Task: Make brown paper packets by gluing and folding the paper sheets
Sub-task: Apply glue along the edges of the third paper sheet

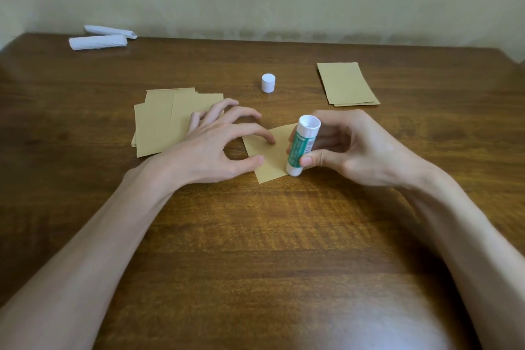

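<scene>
Only the head view here. The sheet sits mid-surface, turned a bit askew. Its right edge disappears behind the glue stick and the right hand. The stick stands nearly upright on that edge with its glue end down, so the tip is out of sight and I can't tell if glue is actually on the paper. The green label is too blurry to read.

The right hand is wrapped around the stick. The thumb is across the front and the fingers are curled behind it, mostly hidden.

The left hand is arched like a claw. Its fingers are spread apart, with index tip and thumb pressing the sheet flat. The other fingers reach over the stack at 9 o'clock from the sheet and cover its right edge.

The white cap stands at 12 o'clock, apart from everything. A neat brown pile lies at 2 o'clock; I can't tell whether those are folded. Two white rolls are at 10 o'clock by the wall, details fuzzy.
</scene>
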Motion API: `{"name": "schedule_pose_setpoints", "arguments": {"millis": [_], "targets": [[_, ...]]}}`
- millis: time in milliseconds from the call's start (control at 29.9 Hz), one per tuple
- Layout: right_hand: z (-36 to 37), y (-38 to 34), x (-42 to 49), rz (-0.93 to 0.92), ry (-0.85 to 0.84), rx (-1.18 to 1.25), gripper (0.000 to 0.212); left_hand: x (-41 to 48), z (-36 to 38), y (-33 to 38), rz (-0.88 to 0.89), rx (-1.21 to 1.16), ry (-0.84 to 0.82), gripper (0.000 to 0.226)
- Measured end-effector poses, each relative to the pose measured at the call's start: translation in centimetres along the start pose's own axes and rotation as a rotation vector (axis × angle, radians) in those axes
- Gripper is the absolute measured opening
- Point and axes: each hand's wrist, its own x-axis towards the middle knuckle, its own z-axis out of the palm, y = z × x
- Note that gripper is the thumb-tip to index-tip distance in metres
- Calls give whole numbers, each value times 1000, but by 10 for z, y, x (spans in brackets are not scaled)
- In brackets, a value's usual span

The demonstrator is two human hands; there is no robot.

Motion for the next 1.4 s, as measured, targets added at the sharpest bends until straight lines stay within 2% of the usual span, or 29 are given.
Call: {"name": "schedule_pose_setpoints", "arguments": {"millis": [100, 167, 234, 468, 701, 801, 1002, 1135, 1302, 1403], "targets": [[-1, -3, 0, -30, 152, 95, 34, -1, -1, -1, 21, 3, 13, 31], [-2, -2, 2, -66, 271, 108, 32, -2, -3, -2, 43, 22, 25, 31], [-1, 1, 5, -76, 322, 105, 28, -2, -6, -3, 62, 45, 30, 32], [18, 7, 11, -40, 217, -1, 17, 1, 0, -4, 81, 31, 54, 29], [25, 11, 14, -42, 239, -111, 25, 7, 12, -6, 140, 25, 151, 33], [25, 12, 16, -38, 225, -125, 26, 7, 13, -6, 138, -18, 127, 32], [20, 11, 13, -58, 153, -137, 17, 7, 8, -4, 107, 41, 84, 30], [16, 6, 12, -28, 134, -137, 20, 7, 6, -3, 89, 26, 71, 21], [15, 4, 10, 5, 155, -126, 26, 7, 6, -2, 67, 12, 51, 20], [14, 3, 6, 4, 118, -131, 23, 7, 6, -2, 61, 1, 45, 22]]}}
